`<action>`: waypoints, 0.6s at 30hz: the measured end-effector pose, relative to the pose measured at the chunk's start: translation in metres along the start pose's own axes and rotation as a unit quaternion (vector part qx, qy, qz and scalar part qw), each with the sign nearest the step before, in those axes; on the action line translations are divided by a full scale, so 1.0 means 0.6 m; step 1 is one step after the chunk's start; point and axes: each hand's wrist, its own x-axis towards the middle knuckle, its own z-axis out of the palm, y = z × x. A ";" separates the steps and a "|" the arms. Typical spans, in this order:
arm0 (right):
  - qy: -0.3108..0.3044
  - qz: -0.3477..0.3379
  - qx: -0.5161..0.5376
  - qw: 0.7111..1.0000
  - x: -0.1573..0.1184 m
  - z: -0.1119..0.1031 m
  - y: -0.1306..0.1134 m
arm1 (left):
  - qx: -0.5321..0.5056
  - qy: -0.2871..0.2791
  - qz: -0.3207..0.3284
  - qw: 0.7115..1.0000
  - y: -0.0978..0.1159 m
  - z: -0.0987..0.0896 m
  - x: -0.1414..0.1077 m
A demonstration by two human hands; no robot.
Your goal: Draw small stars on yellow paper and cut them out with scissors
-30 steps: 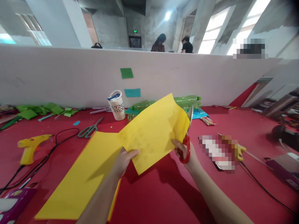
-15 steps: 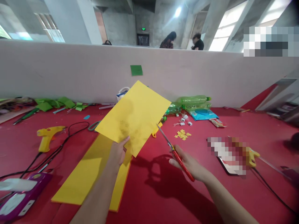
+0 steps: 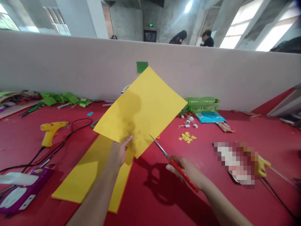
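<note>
Yellow paper [image 3: 152, 97], smooth and four-cornered, tilts above a red desk [image 3: 277, 138] as seen from the head camera. Two bare forearms reach forward from the lower edge, angled inward. The left hand [image 3: 118, 153] pinches the sheet near its lower corner, one digit across small drawn stars. The right hand [image 3: 191, 169] grips red-handled scissors [image 3: 175, 165], metal tip pointing up at the sheet's lower right edge; whether they touch cannot be told. Small yellow stars [image 3: 187, 137] lie heaped near see-through green plastic bottles [image 3: 203, 104].
</note>
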 end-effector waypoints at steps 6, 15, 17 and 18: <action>-0.014 0.015 0.052 0.998 -0.004 -0.002 0.004 | -0.019 -0.001 0.003 1.000 -0.004 0.018 -0.018; -0.013 0.057 0.113 0.992 0.000 0.013 0.015 | 0.019 0.020 -0.011 1.000 -0.002 0.014 -0.020; -0.004 0.060 0.107 0.993 0.003 0.016 0.018 | 0.030 0.029 -0.012 0.999 0.001 0.014 -0.021; 0.002 0.060 0.102 0.993 0.005 0.018 0.019 | 0.035 0.032 -0.012 0.999 0.002 0.013 -0.022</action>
